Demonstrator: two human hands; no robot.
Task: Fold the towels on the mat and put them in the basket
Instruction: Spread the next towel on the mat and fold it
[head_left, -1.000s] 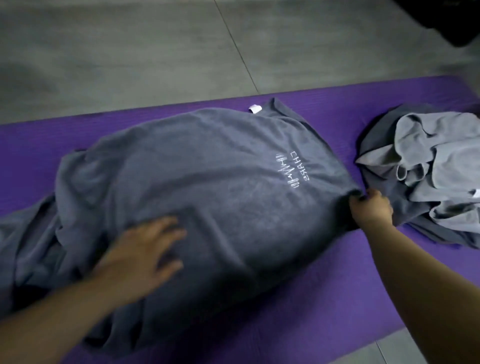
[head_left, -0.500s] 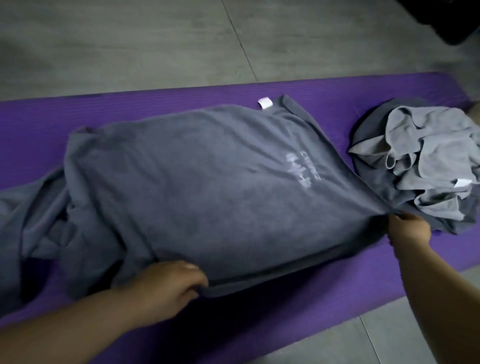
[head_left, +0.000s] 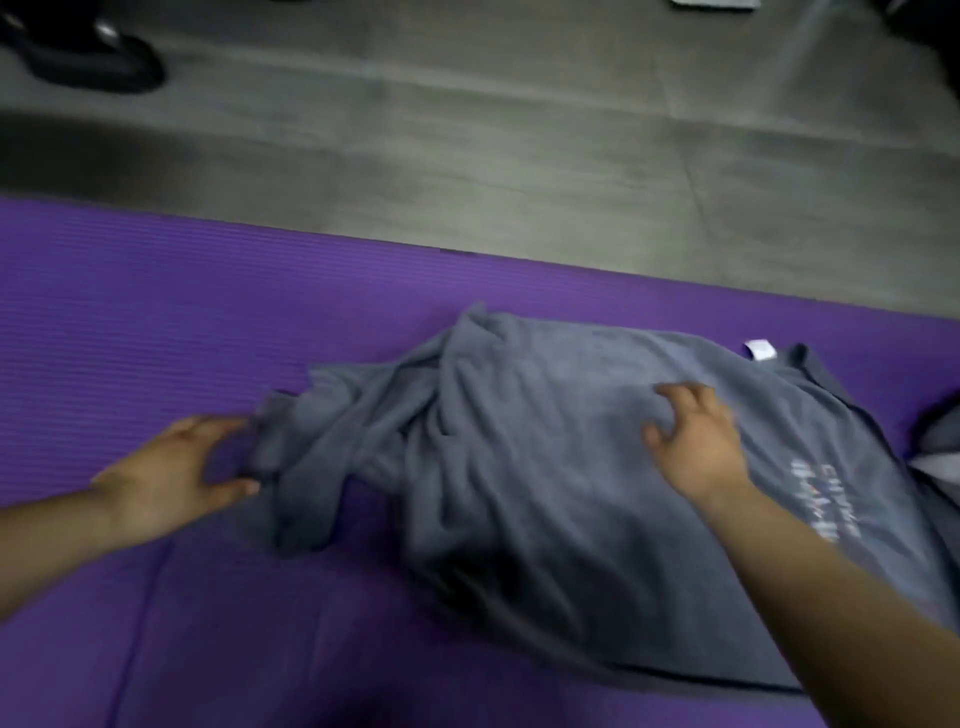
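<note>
A large grey towel (head_left: 545, 467) with white lettering and a small white tag lies on the purple mat (head_left: 156, 322). Its right part is spread flat and its left end is bunched into folds. My left hand (head_left: 176, 473) is at that bunched left end, thumb and fingers spread around the crumpled edge and touching it. My right hand (head_left: 696, 441) rests on top of the flat part with its fingers spread and slightly bent. No basket is in view.
The edge of a second heap of grey towels (head_left: 940, 447) shows at the right border. Grey floor (head_left: 519, 130) lies beyond the mat. A black shoe (head_left: 88, 57) stands at the top left.
The view has swung left. My right hand let go of the towel's right corner and now lies on its top. My left hand left the front edge and moved to the bunched left end.
</note>
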